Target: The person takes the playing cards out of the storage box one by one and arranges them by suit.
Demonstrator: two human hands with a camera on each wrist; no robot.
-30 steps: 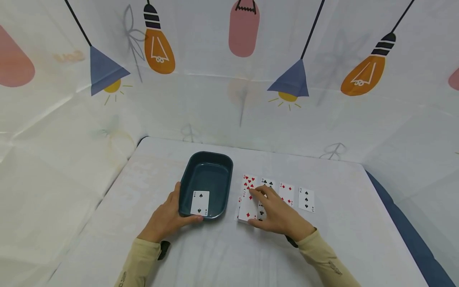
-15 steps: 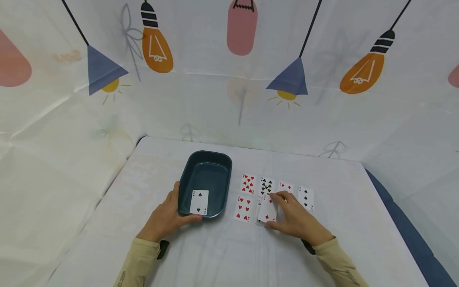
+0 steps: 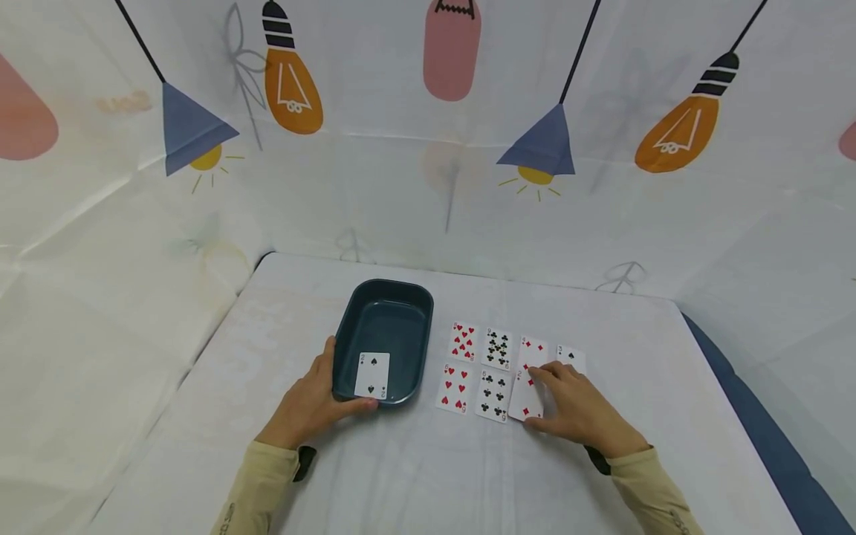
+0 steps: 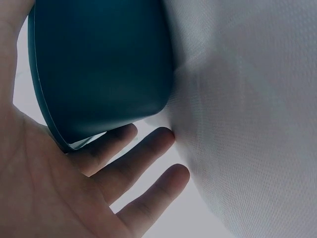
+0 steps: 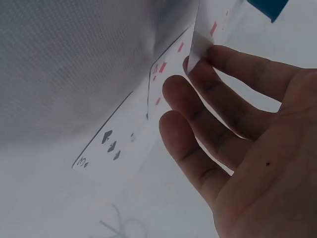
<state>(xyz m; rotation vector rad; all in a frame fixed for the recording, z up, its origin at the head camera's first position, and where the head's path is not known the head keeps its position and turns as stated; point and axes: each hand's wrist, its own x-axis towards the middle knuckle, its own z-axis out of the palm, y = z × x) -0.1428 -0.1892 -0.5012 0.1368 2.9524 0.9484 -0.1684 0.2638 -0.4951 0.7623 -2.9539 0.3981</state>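
My left hand holds the near left corner of a dark teal baking dish, fingers along its left side and thumb at the front wall. A two of spades playing card lies face up in the dish. In the right hand is a two of diamonds playing card, pinched by its long edge between thumb and fingertips. This card overlaps the lower part of another diamonds card. In the right wrist view the fingertips grip the card, whose underside shows.
Left of the right hand lie two hearts cards, the upper and lower, and two clubs cards, the upper and lower. A spades card lies partly behind the hand. White cloth covers the table.
The right hand has moved to the right with the two of diamonds, from over the hearts column, past the clubs column, to the diamonds card. The left hand and dish stay put.
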